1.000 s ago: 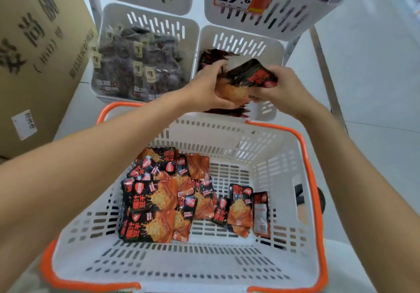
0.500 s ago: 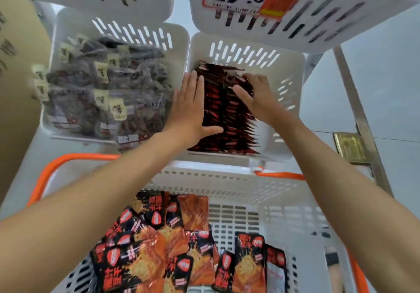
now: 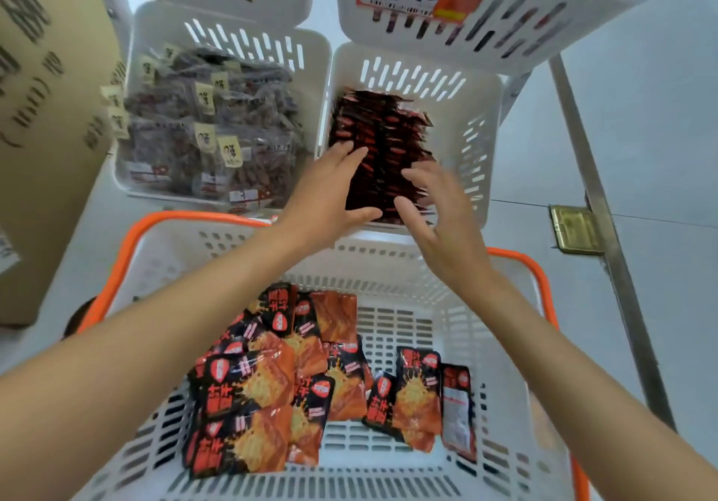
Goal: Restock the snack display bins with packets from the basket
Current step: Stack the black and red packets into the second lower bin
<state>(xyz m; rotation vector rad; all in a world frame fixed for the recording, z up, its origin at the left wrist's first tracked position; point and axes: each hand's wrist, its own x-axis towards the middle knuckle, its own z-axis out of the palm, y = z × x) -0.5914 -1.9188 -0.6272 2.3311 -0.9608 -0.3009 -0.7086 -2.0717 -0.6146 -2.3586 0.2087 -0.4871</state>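
Left hand [image 3: 330,193] and right hand [image 3: 443,224] both released, empty, above filed packets [image 3: 384,131] in far right bin [image 3: 474,119]. Placing step judged complete. Next: reach to near basket [image 3: 128,251], grasp loose packets [image 3: 272,384].

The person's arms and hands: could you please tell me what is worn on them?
Nothing worn is visible. Both forearms are bare to the frame's edge, no sleeves. The left hand and the right hand show no gloves, watch or bracelet; the right one is blurred, so a thin ring cannot be excluded.
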